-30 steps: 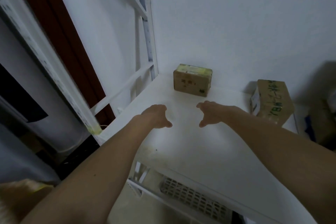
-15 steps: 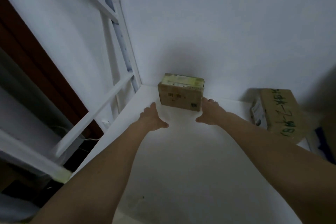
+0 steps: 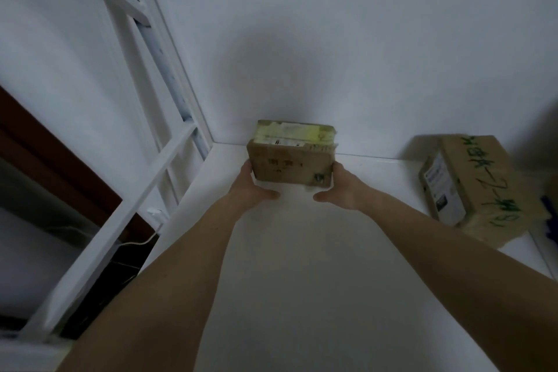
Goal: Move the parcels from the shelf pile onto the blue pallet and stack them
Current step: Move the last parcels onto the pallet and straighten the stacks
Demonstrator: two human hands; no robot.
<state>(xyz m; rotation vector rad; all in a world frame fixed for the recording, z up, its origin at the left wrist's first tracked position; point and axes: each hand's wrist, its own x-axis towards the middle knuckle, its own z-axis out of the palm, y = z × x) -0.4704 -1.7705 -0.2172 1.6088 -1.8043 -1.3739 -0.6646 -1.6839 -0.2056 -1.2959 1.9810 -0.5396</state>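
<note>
Clamping the small parcel between both palms, the left hand and right hand press its opposite ends, thumbs forward, giving a balanced hold for lifting. It sits at the back of the shelf, apparently touching the wall. Two parcels are visible; the second parcel lies well apart.

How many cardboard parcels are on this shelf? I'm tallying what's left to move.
2. One small parcel sits at the back wall, held between the left hand and right hand. A green-marked parcel lies at the right edge; more may be out of view.
</note>
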